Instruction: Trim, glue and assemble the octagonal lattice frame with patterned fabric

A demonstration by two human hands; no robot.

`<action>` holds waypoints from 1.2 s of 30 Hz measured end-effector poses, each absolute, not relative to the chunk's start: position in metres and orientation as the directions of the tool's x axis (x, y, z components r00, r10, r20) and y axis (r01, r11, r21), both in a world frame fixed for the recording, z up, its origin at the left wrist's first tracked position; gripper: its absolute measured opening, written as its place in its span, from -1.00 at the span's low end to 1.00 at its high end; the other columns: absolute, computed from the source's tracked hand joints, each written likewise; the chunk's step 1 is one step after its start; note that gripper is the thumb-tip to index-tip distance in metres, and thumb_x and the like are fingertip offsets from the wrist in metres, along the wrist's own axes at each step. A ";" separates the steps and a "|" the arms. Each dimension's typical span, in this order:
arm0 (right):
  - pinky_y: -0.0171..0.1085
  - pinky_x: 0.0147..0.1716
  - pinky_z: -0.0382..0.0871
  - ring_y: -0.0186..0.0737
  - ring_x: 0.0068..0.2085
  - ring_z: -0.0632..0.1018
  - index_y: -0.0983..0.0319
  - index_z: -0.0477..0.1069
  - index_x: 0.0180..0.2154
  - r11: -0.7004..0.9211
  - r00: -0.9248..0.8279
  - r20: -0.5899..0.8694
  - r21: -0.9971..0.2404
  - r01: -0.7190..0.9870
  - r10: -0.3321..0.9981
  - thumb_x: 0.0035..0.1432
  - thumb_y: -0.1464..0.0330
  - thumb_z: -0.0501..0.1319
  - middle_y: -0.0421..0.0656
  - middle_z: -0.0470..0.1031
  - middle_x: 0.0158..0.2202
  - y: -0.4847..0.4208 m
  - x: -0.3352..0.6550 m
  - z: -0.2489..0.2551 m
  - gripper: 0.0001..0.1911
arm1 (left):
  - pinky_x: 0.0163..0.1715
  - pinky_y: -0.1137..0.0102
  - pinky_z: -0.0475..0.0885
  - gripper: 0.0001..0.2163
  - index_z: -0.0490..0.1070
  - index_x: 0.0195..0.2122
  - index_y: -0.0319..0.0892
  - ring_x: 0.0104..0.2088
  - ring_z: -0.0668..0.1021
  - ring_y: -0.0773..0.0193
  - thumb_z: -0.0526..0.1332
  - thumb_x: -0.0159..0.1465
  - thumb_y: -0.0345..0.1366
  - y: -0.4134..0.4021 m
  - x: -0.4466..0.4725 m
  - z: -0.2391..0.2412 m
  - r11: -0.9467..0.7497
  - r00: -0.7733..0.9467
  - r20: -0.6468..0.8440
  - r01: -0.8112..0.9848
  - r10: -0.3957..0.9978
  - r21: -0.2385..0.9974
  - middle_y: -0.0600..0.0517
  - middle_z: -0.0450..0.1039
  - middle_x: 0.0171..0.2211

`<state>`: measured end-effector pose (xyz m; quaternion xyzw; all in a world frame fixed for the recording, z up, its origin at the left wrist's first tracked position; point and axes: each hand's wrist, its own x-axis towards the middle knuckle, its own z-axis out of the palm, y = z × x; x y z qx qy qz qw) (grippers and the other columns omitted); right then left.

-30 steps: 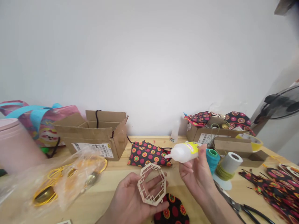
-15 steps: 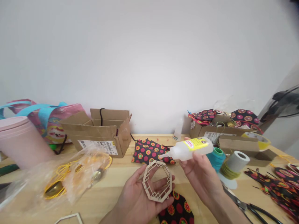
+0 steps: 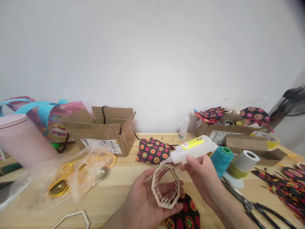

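My left hand [image 3: 145, 198] holds up an octagonal wooden lattice frame [image 3: 156, 194], tilted, its rim resting between thumb and fingers. In my right hand [image 3: 201, 173] is a white glue bottle [image 3: 205, 144] with a yellow label, gripped from below. Its nozzle points down and left at the top edge of the frame; whether the tip touches the wood I cannot tell. A dark piece of patterned fabric [image 3: 187, 214] lies under my left hand, partly hidden. Behind the frame rests a drawstring pouch [image 3: 153, 151] of the same print.
Scissors [image 3: 247, 202], a teal thread spool [image 3: 221, 160] and a green cord spool [image 3: 238, 168] stand to the right, near fabric scraps [image 3: 283, 187]. On the left are a plastic bag [image 3: 78, 178], a cardboard box [image 3: 107, 136], a pink container [image 3: 23, 140] and another wooden outline [image 3: 73, 218].
The glue bottle has come down and left, its nozzle now at the frame's top edge. The frame has turned a little more on edge. The whole view has shifted slightly.
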<state>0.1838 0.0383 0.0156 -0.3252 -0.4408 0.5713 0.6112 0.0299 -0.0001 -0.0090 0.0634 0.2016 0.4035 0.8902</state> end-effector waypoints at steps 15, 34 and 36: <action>-0.20 -0.35 0.48 -0.09 -0.35 0.58 0.25 0.45 -0.38 0.333 0.137 0.316 -0.934 -0.128 0.939 -0.27 0.34 0.41 -0.11 0.60 -0.39 0.033 0.189 0.023 -0.69 | -0.13 0.12 0.25 -0.62 0.30 -0.06 -0.16 -0.13 0.49 -0.03 0.06 0.17 -0.08 0.000 0.031 -0.008 0.674 0.598 -0.311 -0.656 0.738 0.338 -0.25 0.49 -0.24; -0.26 -0.52 0.50 -0.12 -0.48 0.58 0.24 0.46 -0.47 0.342 0.179 0.324 -0.937 -0.078 0.929 -0.36 0.37 0.44 -0.13 0.60 -0.50 0.024 0.184 0.032 -0.71 | -0.28 0.30 0.31 -0.50 0.20 0.04 -0.14 -0.24 0.52 0.10 0.00 0.16 0.05 -0.002 0.033 -0.015 0.707 0.652 -0.281 -0.610 0.704 0.359 -0.22 0.46 -0.24; -0.26 -0.54 0.50 -0.12 -0.50 0.58 0.24 0.45 -0.47 0.353 0.190 0.334 -0.933 -0.074 0.923 -0.37 0.37 0.44 -0.14 0.59 -0.51 0.023 0.183 0.033 -0.71 | -0.27 0.30 0.30 -0.51 0.21 0.03 -0.14 -0.25 0.53 0.10 -0.01 0.17 0.04 -0.003 0.033 -0.014 0.706 0.652 -0.279 -0.608 0.705 0.363 -0.22 0.46 -0.24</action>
